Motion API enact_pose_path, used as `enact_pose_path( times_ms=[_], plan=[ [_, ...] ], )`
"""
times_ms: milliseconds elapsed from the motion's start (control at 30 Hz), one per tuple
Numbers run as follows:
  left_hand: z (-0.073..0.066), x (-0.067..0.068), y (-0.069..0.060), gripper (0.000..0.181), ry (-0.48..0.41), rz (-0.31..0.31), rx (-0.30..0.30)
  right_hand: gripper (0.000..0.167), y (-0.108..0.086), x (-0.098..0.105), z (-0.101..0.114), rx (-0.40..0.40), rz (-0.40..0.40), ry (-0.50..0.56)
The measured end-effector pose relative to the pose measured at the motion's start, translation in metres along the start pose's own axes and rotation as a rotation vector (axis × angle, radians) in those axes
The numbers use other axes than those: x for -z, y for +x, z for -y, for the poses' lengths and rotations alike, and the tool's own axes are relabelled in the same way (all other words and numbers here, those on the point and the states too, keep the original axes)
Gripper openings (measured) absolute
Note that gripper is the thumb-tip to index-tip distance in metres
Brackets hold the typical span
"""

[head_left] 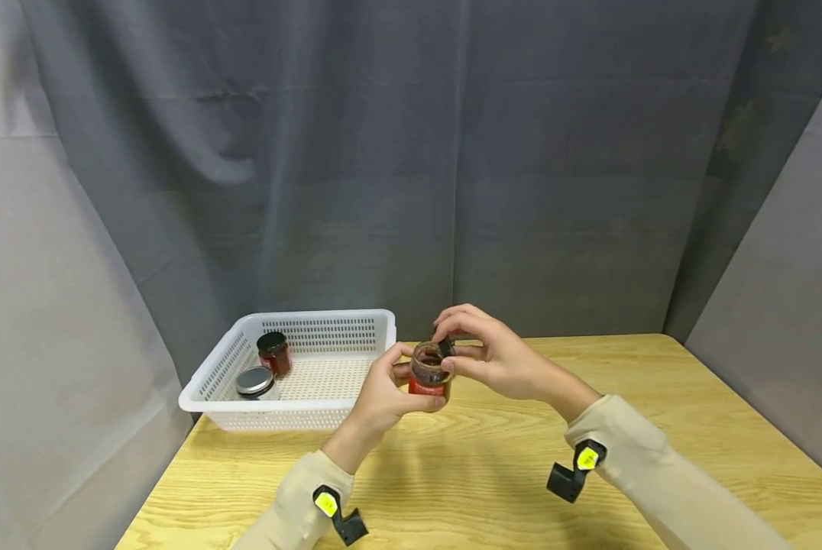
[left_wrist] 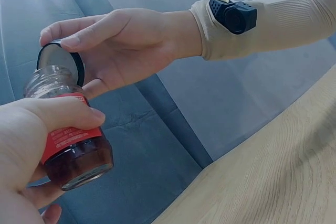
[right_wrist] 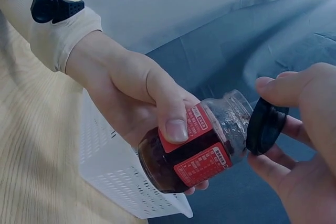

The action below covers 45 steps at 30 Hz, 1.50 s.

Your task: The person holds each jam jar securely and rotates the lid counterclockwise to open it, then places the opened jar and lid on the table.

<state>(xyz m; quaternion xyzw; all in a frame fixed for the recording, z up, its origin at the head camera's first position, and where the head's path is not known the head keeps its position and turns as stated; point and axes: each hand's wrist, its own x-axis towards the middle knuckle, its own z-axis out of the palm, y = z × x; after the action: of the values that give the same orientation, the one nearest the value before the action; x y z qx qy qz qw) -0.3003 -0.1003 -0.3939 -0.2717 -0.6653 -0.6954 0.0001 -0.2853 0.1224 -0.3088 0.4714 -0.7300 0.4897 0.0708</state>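
Observation:
A glass jar point(right_wrist: 199, 148) with a red label and dark contents is gripped round its body by my left hand point(head_left: 382, 389), above the table. Its threaded mouth is uncovered and the jar leans. My right hand point(head_left: 496, 355) pinches a black lid point(right_wrist: 266, 127) by its rim, tilted at the edge of the jar mouth. In the left wrist view the pale inner side of the lid faces the jar point(left_wrist: 79, 145). Whether lid and glass touch, I cannot tell.
A white perforated basket point(head_left: 287, 420) stands at the left on the wooden table point(head_left: 514, 466). Inside it are a black-lidded jar point(head_left: 274, 354) and a silver-lidded jar point(head_left: 256, 382). Behind the table hangs a grey curtain point(head_left: 555, 191).

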Motion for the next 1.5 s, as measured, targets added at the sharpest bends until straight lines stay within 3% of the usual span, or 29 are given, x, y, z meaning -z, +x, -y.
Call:
enact_pose_path(
  times_ms=[533,1500],
  plan=[
    [-0.002,0.001,0.002,0.055,0.026,-0.019,0.006,0.036,-0.005,-0.001,-0.005,-0.012,-0.045,0.03],
    [-0.007,-0.006,0.008,0.053,0.08,-0.031,-0.007,0.034,-0.015,0.008,-0.006,-0.051,-0.139,0.047]
  ],
)
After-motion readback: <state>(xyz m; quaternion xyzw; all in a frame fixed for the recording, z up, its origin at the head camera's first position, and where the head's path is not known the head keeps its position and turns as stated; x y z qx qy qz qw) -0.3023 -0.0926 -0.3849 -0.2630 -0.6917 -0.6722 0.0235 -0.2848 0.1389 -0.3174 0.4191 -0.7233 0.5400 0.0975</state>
